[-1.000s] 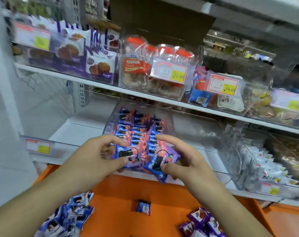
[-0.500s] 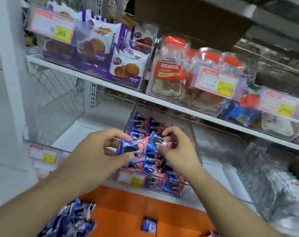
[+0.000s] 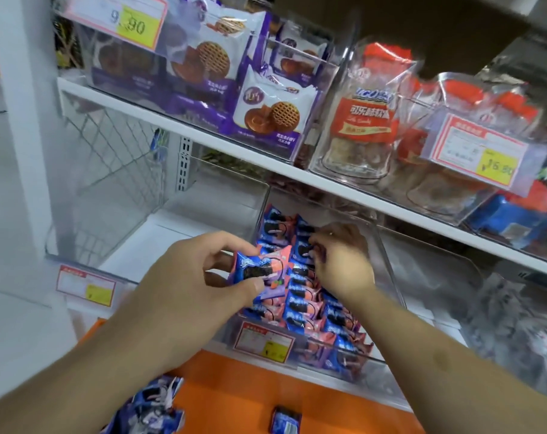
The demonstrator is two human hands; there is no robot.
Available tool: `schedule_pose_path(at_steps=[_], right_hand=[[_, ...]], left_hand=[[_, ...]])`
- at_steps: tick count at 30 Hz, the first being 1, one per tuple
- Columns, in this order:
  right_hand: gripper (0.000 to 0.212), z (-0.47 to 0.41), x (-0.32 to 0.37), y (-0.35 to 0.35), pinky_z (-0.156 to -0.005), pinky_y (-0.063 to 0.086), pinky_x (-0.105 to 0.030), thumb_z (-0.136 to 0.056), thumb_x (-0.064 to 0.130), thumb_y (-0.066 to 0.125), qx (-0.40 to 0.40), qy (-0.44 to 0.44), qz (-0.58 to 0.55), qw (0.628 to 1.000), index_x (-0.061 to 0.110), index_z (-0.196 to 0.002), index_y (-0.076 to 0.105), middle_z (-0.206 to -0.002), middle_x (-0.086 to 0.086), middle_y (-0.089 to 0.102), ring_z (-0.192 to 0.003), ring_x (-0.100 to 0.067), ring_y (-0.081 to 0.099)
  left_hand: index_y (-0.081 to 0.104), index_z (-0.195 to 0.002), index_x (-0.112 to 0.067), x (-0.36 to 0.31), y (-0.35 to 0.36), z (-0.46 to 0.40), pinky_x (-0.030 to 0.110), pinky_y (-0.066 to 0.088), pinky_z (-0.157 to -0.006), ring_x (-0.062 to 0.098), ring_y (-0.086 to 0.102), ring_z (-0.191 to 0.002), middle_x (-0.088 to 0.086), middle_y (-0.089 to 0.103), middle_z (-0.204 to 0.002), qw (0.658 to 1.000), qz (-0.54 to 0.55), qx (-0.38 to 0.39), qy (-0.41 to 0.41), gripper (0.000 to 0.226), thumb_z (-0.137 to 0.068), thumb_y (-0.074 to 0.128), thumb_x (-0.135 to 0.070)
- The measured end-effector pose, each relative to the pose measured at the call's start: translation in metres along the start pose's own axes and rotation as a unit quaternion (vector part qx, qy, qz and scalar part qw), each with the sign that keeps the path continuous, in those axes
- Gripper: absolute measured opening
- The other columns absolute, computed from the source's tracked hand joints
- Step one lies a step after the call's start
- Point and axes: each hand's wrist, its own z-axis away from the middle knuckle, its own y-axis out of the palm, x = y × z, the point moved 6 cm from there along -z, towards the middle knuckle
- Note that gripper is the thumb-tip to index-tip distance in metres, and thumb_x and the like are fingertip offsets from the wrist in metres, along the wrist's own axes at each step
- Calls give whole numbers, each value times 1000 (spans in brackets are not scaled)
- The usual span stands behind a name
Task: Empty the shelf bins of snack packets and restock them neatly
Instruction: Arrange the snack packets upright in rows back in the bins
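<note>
Restocking: my left hand (image 3: 184, 277) pinches a blue-pink snack packet (image 3: 259, 269) above the clear bin (image 3: 388, 261), my right hand (image 3: 338, 258) fingers curl onto packets near its back edge; next, slot mine upright into the row.

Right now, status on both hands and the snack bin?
Left hand pinches one blue-pink packet over the clear bin. Right hand fingers among packed rows, grip unclear. Nothing blocking.

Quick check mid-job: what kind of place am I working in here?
Most likely a shop's snack aisle: white shelves carry clear bins of wrapped biscuits, and price tags hang on the bin fronts.
</note>
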Motion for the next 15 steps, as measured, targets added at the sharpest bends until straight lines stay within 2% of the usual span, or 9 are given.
schedule_pose_path(at_steps=[4, 6, 7, 8, 9, 10, 12, 13, 15], right_hand=[[30, 4, -5, 0, -96, 46, -44, -85, 24, 74, 34, 45, 7, 998, 30, -114, 78, -122, 0, 65, -116, -37, 54], [41, 7, 0, -12, -99, 50, -41, -89, 27, 62, 76, 74, -36, 994, 35, -128, 70, -135, 2, 60, -115, -36, 60], [46, 9, 7, -24, -98, 53, -39, -90, 22, 58, 84, 86, -92, 989, 36, -133, 66, -136, 4, 61, -111, -35, 64], [49, 12, 16, -39, -94, 56, -38, -91, 12, 56, 93, 105, -178, 974, 34, -133, 66, -131, 6, 65, -105, -33, 67], [52, 18, 27, -53, -89, 57, -40, -90, 0, 54, 105, 126, -295, 941, 32, -129, 69, -122, 8, 71, -100, -33, 68], [55, 24, 40, -69, -84, 58, -43, -88, -10, 51, 117, 130, -415, 893, 27, -122, 73, -112, 5, 75, -98, -36, 68], [49, 40, 67, -96, -77, 57, -41, -83, -16, 51, 159, 92, -557, 810, 15, -113, 74, -105, -13, 74, -99, -40, 68], [43, 47, 78, -104, -76, 58, -45, -84, -11, 58, 181, 60, -569, 800, 16, -113, 74, -105, -19, 72, -98, -44, 66], [31, 56, 89, -106, -72, 56, -58, -89, 9, 75, 209, 31, -532, 820, 29, -113, 73, -104, -21, 70, -88, -50, 64]], left_hand=[[68, -103, -46, -1, 1, 1, 30, 55, -69, 4, 73, -76, -16, 76, -96, 1000, -17, -5, -19, 26, -85, 80, -31], [66, -107, -44, -3, 3, 1, 31, 57, -70, 2, 73, -76, -18, 76, -94, 999, -18, -6, -27, 30, -86, 80, -30], [64, -109, -42, -4, 4, 2, 31, 56, -69, 2, 73, -76, -20, 77, -93, 999, -17, -7, -31, 31, -86, 81, -30], [63, -108, -40, -5, 4, 3, 30, 55, -69, 2, 73, -75, -22, 76, -91, 999, -16, -8, -33, 31, -86, 81, -29], [64, -107, -37, -6, 4, 3, 30, 54, -69, 2, 73, -74, -22, 77, -90, 999, -18, -8, -35, 29, -86, 81, -29], [65, -106, -35, -7, 4, 4, 30, 54, -69, 3, 73, -75, -22, 77, -90, 999, -20, -6, -37, 27, -86, 81, -29], [67, -104, -33, -8, 5, 5, 31, 54, -70, 4, 73, -73, -19, 78, -91, 999, -15, 3, -34, 23, -87, 81, -27], [68, -104, -33, -9, 7, 6, 31, 53, -70, 4, 72, -71, -18, 78, -90, 999, -12, 9, -31, 21, -88, 80, -26], [69, -107, -34, -11, 9, 7, 31, 51, -70, 5, 73, -70, -17, 79, -91, 999, -4, 18, -29, 22, -90, 78, -25]])
